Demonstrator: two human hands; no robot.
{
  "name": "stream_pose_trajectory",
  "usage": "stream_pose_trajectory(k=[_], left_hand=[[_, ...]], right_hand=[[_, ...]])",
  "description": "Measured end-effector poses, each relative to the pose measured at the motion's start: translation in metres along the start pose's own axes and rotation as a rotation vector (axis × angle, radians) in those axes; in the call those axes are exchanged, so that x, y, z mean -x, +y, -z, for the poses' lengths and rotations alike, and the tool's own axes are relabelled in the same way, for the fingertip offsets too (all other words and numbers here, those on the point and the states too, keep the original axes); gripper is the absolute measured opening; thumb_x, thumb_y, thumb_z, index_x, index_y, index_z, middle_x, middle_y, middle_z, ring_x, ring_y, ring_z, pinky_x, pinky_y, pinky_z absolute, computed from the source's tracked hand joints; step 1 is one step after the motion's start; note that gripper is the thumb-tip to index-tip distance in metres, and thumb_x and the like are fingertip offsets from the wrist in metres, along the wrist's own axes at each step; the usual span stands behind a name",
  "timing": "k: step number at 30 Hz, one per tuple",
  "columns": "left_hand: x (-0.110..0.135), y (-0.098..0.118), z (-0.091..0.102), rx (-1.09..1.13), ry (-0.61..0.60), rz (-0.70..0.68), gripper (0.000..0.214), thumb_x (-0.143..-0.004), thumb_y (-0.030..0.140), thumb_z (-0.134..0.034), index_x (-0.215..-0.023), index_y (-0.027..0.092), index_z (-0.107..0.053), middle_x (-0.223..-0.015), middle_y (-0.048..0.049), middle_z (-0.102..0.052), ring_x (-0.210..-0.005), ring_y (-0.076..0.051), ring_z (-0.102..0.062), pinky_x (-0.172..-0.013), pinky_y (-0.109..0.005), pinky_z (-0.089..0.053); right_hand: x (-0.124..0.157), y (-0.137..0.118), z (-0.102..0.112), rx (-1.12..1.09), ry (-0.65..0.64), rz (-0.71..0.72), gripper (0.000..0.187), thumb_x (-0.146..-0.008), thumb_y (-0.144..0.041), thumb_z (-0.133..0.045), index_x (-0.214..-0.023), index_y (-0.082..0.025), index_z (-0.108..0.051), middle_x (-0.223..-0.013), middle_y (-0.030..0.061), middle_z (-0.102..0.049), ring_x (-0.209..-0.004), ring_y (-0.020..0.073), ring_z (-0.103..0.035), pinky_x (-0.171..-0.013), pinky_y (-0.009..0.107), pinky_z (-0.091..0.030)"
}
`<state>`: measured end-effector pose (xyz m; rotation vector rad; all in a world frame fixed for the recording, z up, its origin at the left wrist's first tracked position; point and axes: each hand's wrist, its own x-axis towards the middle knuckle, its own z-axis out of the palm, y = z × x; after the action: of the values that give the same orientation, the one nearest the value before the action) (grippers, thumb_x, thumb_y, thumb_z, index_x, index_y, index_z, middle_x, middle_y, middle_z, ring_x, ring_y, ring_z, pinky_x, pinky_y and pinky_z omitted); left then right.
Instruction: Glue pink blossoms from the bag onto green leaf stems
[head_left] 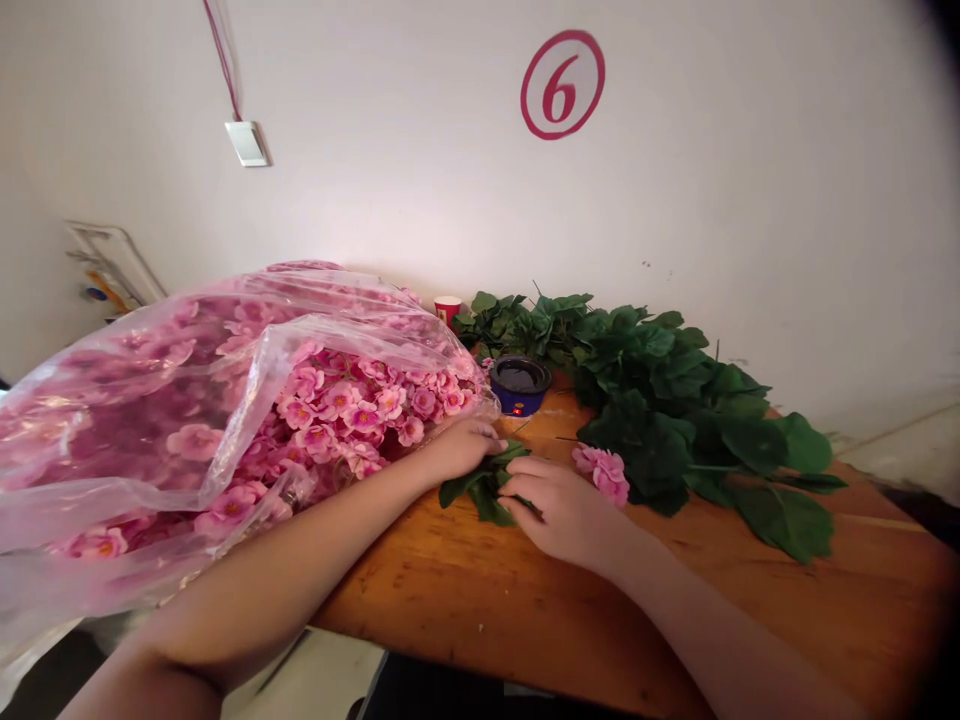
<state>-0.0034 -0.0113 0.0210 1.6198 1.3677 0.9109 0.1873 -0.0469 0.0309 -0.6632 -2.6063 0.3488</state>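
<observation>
Between my two hands, over the wooden table [427, 580], is a small sprig of green artificial leaves [480, 492]. My left hand [466, 447] is closed on its far left side. From the right, my right hand [551, 505] pinches the same sprig with bent fingers. A pink artificial flower cluster [602, 472] lies just beyond my right hand. Close ahead stands a small blue pot with a dark round top [519, 385] and a lit red light. The stems within my fingers are hidden.
A large clear plastic bag [247, 400] full of pink flowers [337, 402] covers the table's left side. Green leaf bunches [660, 390] are heaped along the back and right. A red paper cup [447, 308] stands by the wall.
</observation>
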Motion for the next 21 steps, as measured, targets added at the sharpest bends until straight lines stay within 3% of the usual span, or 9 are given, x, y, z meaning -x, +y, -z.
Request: stream_pose_trajectory(k=[5, 12, 16, 21], left_hand=[[0.003, 0.007, -0.002, -0.168, -0.068, 0.046, 0.027, -0.073, 0.040, -0.061, -0.065, 0.015, -0.068, -0.058, 0.0018, -0.057, -0.057, -0.011, -0.046, -0.058, -0.026, -0.033], [0.017, 0.029, -0.009, -0.245, 0.030, 0.005, 0.018, -0.076, 0.031, -0.060, -0.068, 0.015, -0.065, -0.067, 0.0004, -0.063, -0.065, -0.013, -0.054, -0.062, -0.026, -0.038], [0.018, 0.023, -0.017, -0.199, 0.075, -0.070, 0.012, -0.077, 0.025, -0.058, -0.072, 0.015, -0.065, -0.073, -0.0003, -0.065, -0.070, -0.013, -0.056, -0.067, -0.026, -0.040], [0.016, 0.003, -0.027, -0.172, 0.118, -0.119, 0.020, -0.083, 0.031, -0.051, -0.075, 0.016, -0.061, -0.074, -0.0005, -0.064, -0.072, -0.014, -0.057, -0.067, -0.026, -0.041]], right_hand=[[-0.002, -0.012, -0.010, 0.040, -0.118, 0.101, 0.020, -0.087, -0.013, -0.048, -0.074, -0.017, -0.062, -0.080, 0.0037, -0.059, -0.078, 0.0152, -0.054, -0.071, 0.028, -0.041], [-0.005, -0.011, -0.026, -0.001, -0.143, 0.063, 0.013, -0.083, -0.011, -0.050, -0.075, -0.017, -0.058, -0.081, 0.0021, -0.061, -0.078, 0.0140, -0.054, -0.069, 0.026, -0.040], [-0.004, -0.013, -0.030, 0.008, -0.163, 0.051, 0.014, -0.087, -0.013, -0.048, -0.082, -0.016, -0.060, -0.084, 0.0046, -0.064, -0.081, 0.0163, -0.056, -0.072, 0.029, -0.041], [0.000, -0.018, -0.022, -0.029, -0.194, 0.023, 0.018, -0.092, -0.021, -0.048, -0.086, -0.017, -0.064, -0.085, 0.0059, -0.064, -0.083, 0.0182, -0.057, -0.073, 0.030, -0.043]])
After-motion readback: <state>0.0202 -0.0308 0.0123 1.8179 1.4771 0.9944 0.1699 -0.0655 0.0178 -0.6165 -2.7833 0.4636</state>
